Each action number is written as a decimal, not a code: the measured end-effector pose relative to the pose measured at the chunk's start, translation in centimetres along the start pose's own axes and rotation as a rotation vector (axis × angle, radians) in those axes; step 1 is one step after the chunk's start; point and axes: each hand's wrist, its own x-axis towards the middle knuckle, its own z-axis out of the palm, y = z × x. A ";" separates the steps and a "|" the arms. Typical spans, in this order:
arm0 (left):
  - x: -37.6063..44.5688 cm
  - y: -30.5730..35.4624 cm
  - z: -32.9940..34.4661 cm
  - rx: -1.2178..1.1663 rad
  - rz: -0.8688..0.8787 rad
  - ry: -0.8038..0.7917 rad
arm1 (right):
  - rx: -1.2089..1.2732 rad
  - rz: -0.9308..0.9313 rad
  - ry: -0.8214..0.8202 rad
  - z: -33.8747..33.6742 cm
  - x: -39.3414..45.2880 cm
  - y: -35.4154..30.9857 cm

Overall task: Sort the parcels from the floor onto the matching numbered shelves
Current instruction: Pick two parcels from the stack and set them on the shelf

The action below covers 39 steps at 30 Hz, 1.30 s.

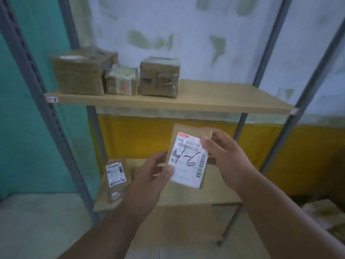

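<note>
Both hands, left [149, 172] and right [222, 154], pinch a flat brown parcel [188, 156] whose white label reads "1-6" in marker.

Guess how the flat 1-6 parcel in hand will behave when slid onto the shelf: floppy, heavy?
The flat parcel looks fairly stiff: pinched at its edges by the left hand and right hand, it shows no sag. Probably light, since fingertips alone hold it. Lying flat, it shouldn't roll or tip.
</note>
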 end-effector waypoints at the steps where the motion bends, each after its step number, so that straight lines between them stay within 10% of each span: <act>1: 0.4 1.3 0.5 0.002 0.033 -0.016 | 0.002 -0.029 0.014 -1.1 0.0 -1.6; 15: 8.7 12.0 6.9 0.561 0.516 0.282 | -0.139 -0.194 -0.015 -10.0 10.2 -11.6; 34: 21.8 15.6 5.6 1.193 0.320 0.458 | -0.357 0.055 0.123 -6.0 26.3 -9.1; 39: 21.0 14.9 5.8 1.222 0.395 0.468 | -0.614 -0.152 0.199 -5.8 24.7 -9.7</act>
